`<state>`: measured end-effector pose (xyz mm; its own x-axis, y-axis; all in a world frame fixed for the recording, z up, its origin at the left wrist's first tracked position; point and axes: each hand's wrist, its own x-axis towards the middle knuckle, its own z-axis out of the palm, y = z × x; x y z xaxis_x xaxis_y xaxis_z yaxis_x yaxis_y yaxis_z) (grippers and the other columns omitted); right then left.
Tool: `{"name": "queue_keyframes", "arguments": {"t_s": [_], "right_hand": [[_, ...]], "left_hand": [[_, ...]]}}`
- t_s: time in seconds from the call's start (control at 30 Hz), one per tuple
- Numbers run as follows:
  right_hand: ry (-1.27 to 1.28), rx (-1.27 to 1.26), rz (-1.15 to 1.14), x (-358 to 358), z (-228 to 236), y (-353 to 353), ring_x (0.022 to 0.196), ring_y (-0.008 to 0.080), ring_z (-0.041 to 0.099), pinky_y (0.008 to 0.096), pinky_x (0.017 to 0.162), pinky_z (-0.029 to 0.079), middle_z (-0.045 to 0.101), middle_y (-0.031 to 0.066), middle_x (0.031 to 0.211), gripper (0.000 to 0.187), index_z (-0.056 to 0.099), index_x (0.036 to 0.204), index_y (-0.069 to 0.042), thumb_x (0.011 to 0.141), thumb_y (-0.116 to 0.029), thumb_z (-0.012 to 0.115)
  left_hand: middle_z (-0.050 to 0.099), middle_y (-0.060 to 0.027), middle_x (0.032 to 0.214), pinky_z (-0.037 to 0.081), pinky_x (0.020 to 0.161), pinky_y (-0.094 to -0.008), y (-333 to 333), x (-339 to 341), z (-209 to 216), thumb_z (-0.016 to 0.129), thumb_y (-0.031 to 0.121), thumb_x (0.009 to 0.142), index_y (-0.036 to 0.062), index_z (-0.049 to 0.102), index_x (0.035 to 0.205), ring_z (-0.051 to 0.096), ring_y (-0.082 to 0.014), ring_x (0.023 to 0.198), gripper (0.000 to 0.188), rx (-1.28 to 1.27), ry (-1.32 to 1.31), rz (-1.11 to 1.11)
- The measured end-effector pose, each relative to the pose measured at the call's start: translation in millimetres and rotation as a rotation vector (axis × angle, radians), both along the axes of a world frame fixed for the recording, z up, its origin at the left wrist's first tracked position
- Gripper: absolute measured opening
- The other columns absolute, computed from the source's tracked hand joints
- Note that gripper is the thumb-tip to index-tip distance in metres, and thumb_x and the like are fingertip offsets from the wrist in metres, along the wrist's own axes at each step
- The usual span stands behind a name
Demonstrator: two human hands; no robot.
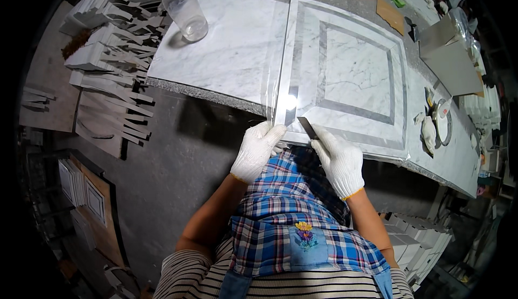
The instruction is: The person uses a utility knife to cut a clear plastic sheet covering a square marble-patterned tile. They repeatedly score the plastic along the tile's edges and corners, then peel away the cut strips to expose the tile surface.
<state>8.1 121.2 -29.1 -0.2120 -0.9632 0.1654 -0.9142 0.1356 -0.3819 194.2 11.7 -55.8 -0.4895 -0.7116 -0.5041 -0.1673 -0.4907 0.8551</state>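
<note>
Two white-gloved hands meet at the near edge of a square marble tile panel [345, 78] that lies on the table [458, 159]. The left hand [257, 150] is curled at the panel's near left corner, its fingers closed on the edge of a clear plastic film [278, 67] that covers the panel and stands off along its left side. The right hand [340, 161] is closed around a dark flat blade [307, 127], whose tip rests on the panel's near border, just right of the left hand.

The panel is white with two grey frame bands and catches a bright glare near its near left corner. Touching it on the left lies a plain white marble slab [226, 51], and on that slab's far left corner stands a clear plastic bottle [184, 9]. Right of the panel a tape roll [443, 122] lies on the table, with a grey box [450, 56] beyond it. Far left, cut marble strips [108, 67] are heaped on the floor.
</note>
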Motion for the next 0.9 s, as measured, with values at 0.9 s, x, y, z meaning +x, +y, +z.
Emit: {"name": "queue_keyframes", "arguments": {"t_s": [0.9], "right_hand": [[0.09,0.091,0.144,-17.7,-8.3,-10.8,0.058,0.0317,0.065,0.045,0.054,0.051,0.067,0.0113,0.068,0.039,0.07,0.132,-0.02,0.095,-0.031,0.073]], "left_hand": [[0.07,-0.0038,0.086,0.051,0.07,-0.0263,-1.3,0.3,-1.1,0.065,0.03,0.104,-0.0016,0.073,0.108,0.063,-0.0085,0.077,0.033,-0.005,-0.009,0.0]]}}
